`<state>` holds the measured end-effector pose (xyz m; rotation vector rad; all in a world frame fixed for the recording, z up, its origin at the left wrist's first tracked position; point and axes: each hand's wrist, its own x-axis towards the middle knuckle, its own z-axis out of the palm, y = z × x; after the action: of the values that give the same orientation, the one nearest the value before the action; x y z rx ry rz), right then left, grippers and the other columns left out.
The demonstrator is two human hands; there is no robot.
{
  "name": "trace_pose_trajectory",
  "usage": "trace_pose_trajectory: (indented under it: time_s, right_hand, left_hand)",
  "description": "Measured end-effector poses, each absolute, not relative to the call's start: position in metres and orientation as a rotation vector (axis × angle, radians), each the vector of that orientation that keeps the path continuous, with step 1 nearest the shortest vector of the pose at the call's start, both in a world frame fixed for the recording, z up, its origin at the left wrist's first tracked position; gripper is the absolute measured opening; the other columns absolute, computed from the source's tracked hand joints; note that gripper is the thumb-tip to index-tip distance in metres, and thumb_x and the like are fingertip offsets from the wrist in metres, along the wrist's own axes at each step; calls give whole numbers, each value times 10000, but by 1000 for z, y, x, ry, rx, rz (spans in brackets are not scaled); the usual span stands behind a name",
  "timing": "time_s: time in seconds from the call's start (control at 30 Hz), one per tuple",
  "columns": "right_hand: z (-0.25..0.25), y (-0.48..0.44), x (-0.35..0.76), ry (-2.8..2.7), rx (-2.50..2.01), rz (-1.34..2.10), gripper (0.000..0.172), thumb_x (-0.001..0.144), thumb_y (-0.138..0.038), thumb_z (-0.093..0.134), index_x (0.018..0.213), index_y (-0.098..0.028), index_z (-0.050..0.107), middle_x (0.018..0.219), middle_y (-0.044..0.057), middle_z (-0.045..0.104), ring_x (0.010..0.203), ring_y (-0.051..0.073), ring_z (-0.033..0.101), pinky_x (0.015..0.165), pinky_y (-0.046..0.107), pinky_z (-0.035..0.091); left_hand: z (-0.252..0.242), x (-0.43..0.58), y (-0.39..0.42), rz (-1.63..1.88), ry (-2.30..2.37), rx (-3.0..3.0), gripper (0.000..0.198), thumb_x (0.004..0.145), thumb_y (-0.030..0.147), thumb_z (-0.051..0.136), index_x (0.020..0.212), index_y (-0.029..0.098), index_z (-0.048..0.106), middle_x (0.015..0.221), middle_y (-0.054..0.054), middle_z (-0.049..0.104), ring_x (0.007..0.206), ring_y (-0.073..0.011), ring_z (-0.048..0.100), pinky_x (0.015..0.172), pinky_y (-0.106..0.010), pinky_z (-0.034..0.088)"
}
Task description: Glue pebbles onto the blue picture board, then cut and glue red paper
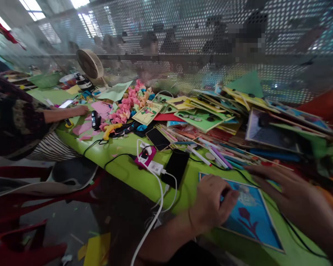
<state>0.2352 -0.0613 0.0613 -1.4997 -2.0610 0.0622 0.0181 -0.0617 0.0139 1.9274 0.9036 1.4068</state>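
A framed blue picture point(262, 225) with a dark red flower lies flat on the green table in front of me. My left hand point(212, 201) is over its left part, fingers curled in and thumb toward the picture; what the fingers hold, if anything, is hidden. Just past the picture's right edge is my right hand point(299, 203), slightly blurred, with its fingers stretched out and nothing visible in them. Under the right hand runs a black cable point(296, 231). Pale marks show on the picture's upper part, between both hands.
Left of my hands lie a dark phone point(176, 168), another phone point(158, 139) and a magenta power strip point(145, 157) with white cables. Behind are pens point(219, 157) and stacked cards point(202, 120). A yellow glue gun point(111, 130) and a co-worker's hand point(79, 110) are farther left.
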Motion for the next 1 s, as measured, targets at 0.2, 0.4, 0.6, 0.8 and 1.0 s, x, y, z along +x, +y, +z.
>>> trace_pose_trajectory:
  time_s: [0.2, 0.4, 0.6, 0.8, 1.0]
  right_hand:
    - [24, 42, 145, -2463, -1308, 187, 368, 970, -196, 501, 1249, -264, 732, 1089, 103, 733, 995, 263, 690, 867, 406, 550]
    - [7, 87, 109, -2520, -1377, 335, 389, 845, -53, 520, 1081, -242, 765, 1007, 93, 692, 927, 233, 649, 853, 359, 500]
    - [8, 99, 122, -2333, -1367, 612, 253, 756, -100, 609, 964, -213, 702, 956, 64, 712, 902, 229, 651, 851, 364, 502]
    - [17, 90, 146, -1996, -1331, 958, 359, 823, -447, 704, 1090, -210, 661, 983, 62, 734, 860, 206, 695, 764, 334, 562]
    - [50, 49, 157, -1535, -1341, 1512, 433, 728, -434, 887, 1076, -230, 730, 999, 45, 762, 847, 192, 716, 787, 317, 568]
  left_hand:
    - [15, 14, -60, 1498, 889, 1734, 290, 1008, 391, 448, 771, 227, 488, 724, -37, 581, 730, -190, 544, 718, -347, 385]
    - [13, 16, -61, 1440, 846, 1496, 322, 1003, 426, 491, 760, 216, 501, 725, -20, 545, 729, -171, 506, 712, -338, 367]
    - [7, 22, -61, 1281, 793, 1004, 410, 1023, 523, 478, 782, 196, 538, 754, -9, 529, 724, -147, 486, 711, -305, 385]
    - [5, 23, -45, 1355, 746, 479, 347, 962, 523, 602, 852, 200, 541, 732, 17, 545, 699, -129, 494, 720, -270, 421]
    - [4, 21, -33, 1391, 721, 192, 385, 941, 485, 662, 1215, 218, 620, 1086, -55, 685, 879, -129, 626, 804, -250, 489]
